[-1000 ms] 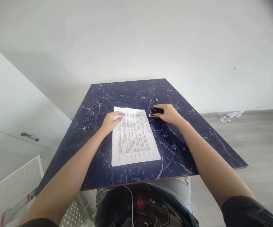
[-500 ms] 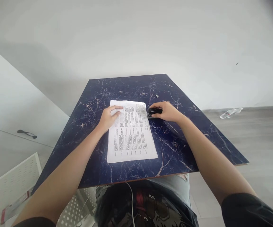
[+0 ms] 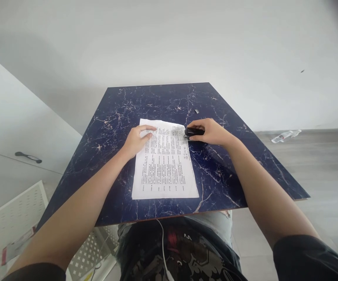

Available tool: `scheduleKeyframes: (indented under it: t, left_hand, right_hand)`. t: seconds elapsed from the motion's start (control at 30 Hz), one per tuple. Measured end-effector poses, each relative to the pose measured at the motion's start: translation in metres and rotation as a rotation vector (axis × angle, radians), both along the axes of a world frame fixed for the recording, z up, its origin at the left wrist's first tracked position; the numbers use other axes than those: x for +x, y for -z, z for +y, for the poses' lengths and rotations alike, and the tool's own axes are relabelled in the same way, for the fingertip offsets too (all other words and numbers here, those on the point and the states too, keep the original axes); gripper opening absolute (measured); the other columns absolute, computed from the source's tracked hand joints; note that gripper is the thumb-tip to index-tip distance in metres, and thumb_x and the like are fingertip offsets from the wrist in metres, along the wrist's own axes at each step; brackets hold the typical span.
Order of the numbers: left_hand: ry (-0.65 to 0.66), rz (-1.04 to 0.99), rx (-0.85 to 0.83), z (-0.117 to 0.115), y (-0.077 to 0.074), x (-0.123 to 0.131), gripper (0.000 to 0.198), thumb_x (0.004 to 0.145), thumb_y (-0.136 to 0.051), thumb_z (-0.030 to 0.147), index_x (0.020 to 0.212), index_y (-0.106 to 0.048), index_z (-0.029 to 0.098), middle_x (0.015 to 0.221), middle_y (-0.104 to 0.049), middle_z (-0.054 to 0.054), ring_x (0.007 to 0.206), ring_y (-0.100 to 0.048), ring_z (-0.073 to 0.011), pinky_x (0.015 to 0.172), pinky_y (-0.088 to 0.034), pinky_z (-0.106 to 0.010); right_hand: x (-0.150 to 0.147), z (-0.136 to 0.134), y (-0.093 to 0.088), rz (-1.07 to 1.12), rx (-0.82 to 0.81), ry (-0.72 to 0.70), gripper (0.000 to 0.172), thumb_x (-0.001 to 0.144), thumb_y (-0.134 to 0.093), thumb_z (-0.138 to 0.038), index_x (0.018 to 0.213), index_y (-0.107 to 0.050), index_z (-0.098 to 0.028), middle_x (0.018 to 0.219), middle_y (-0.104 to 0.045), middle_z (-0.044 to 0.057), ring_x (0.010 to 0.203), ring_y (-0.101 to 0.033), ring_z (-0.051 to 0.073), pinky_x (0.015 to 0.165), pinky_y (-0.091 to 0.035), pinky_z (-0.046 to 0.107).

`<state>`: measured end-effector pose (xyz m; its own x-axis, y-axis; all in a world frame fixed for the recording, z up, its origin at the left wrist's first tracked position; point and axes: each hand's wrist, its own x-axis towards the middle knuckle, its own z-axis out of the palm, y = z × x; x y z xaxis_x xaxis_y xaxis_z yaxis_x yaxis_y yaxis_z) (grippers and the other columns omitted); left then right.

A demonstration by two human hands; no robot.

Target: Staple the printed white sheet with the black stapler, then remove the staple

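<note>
Head view:
Right hand (image 3: 212, 132): clenching around the stapler (image 3: 193, 132), which is sitting at the paper's far right corner.
Left hand (image 3: 136, 141): lying flat, unclenched, pressing the paper (image 3: 164, 168) on the table (image 3: 122, 101).
Small metal piece (image 3: 197, 111): lying just beyond the stapler grip.

Hands (image 3: 136, 141) (image 3: 213, 133) on paper (image 3: 164, 168), apparent stapler (image 3: 193, 132)

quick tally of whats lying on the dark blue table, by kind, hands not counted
printed paper: 1
black stapler: 1, in the grip of the right hand
small grey piece: 1, too small to identify
total: 3
</note>
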<state>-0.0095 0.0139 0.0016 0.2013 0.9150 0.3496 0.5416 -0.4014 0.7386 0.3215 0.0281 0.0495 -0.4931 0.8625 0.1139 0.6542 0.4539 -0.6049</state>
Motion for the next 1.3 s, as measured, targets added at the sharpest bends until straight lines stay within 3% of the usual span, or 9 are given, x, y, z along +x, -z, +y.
scheduleKeyframes:
  t: [0.13, 0.3, 0.6, 0.9, 1.17, 1.3]
  left_hand:
    - [0.012, -0.006, -0.01, -0.001, -0.001, 0.001, 0.024, 0.092, -0.066, 0.015, 0.111, -0.077, 0.026, 0.122, -0.076, -0.003, 0.119, -0.068, -0.0245, 0.114, -0.045, -0.049]
    - [0.021, -0.02, -0.029, -0.006, -0.005, 0.007, 0.024, 0.092, -0.067, 0.016, 0.112, -0.077, 0.025, 0.123, -0.076, -0.004, 0.118, -0.068, -0.0247, 0.114, -0.044, -0.049]
    - [0.041, -0.042, -0.029, -0.01, -0.003, 0.014, 0.023, 0.092, -0.065, 0.016, 0.11, -0.077, 0.025, 0.123, -0.076, -0.003, 0.119, -0.068, -0.0245, 0.115, -0.045, -0.048]
    - [-0.008, -0.075, -0.088, -0.012, -0.003, 0.017, 0.023, 0.089, -0.067, 0.015, 0.107, -0.077, 0.024, 0.121, -0.077, -0.004, 0.118, -0.069, -0.0262, 0.115, -0.045, -0.051]
    - [-0.028, -0.08, -0.045, -0.008, 0.002, 0.014, 0.023, 0.089, -0.066, 0.013, 0.106, -0.077, 0.024, 0.119, -0.077, -0.004, 0.117, -0.069, -0.0262, 0.114, -0.045, -0.05]
    - [-0.038, -0.086, -0.04, -0.008, 0.004, 0.014, 0.023, 0.089, -0.066, 0.013, 0.105, -0.077, 0.024, 0.119, -0.077, -0.004, 0.115, -0.069, -0.0259, 0.114, -0.045, -0.049]
  right_hand:
    - [-0.004, 0.0, 0.001, 0.021, 0.007, 0.004, 0.04, 0.092, -0.063, -0.056, 0.109, -0.078, -0.023, 0.108, -0.077, 0.008, 0.096, -0.07, 0.027, 0.089, -0.054, 0.042]
    - [-0.019, 0.003, 0.015, 0.033, 0.031, 0.251, 0.059, 0.104, -0.037, -0.063, 0.093, -0.074, -0.02, 0.085, -0.074, 0.009, 0.083, -0.068, 0.025, 0.075, -0.049, 0.038]
    - [-0.036, 0.002, 0.025, -0.018, 0.124, 0.366, 0.048, 0.106, -0.038, -0.048, 0.084, -0.071, -0.023, 0.084, -0.074, 0.009, 0.089, -0.069, 0.028, 0.078, -0.046, 0.038]
    - [-0.04, 0.001, 0.025, -0.03, 0.137, 0.402, 0.046, 0.105, -0.039, -0.045, 0.081, -0.071, -0.022, 0.085, -0.074, 0.009, 0.087, -0.069, 0.027, 0.076, -0.045, 0.037]
    - [-0.039, 0.001, 0.025, -0.038, 0.155, 0.423, 0.05, 0.105, -0.038, -0.048, 0.075, -0.069, -0.022, 0.07, -0.068, 0.009, 0.075, -0.067, 0.026, 0.075, -0.046, 0.04]
    - [-0.04, 0.001, 0.027, -0.042, 0.166, 0.432, 0.049, 0.105, -0.039, -0.045, 0.071, -0.067, -0.022, 0.072, -0.069, 0.008, 0.077, -0.067, 0.026, 0.078, -0.046, 0.04]
